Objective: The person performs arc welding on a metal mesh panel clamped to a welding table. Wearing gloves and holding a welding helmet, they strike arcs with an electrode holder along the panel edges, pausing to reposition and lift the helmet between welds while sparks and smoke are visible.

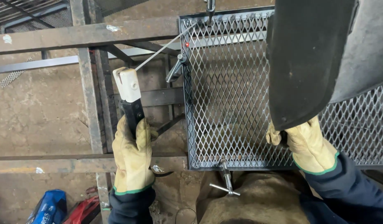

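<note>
— From the head view, what is the left hand (133, 159) doing?

— It wears a yellow leather glove with a green cuff, and its grip is clenched around the dark handle of an electrode holder (129, 93). The holder stands nearly upright, leaning a little to the far left, its white head at the far end. From that head a thin welding rod (164, 47) runs up and to the far right; its long axis is a shallow diagonal, and its tip meets the far left corner of the mesh panel (228, 95), beside a small red glowing spot (187, 44).

— And the right hand (309, 145)?

— Gloved the same way, with a dark blue sleeve. Its grip is closed on the handle under a dark welding shield (307, 58), which is held tilted over the right part of the panel and hides the mesh there.

— How does the panel lie?

— Flat, a dark frame filled with diamond-pattern expanded metal, resting on a rusty steel frame (88, 35) of bars that serves as the counter. A screw clamp (225, 178) grips its near edge, another clamp (210, 8) its far edge.

— The room?

— A bare dirt and concrete floor (38, 108) below the bars; at the near left lie a blue bag (48, 207) and something red (83, 209).
</note>
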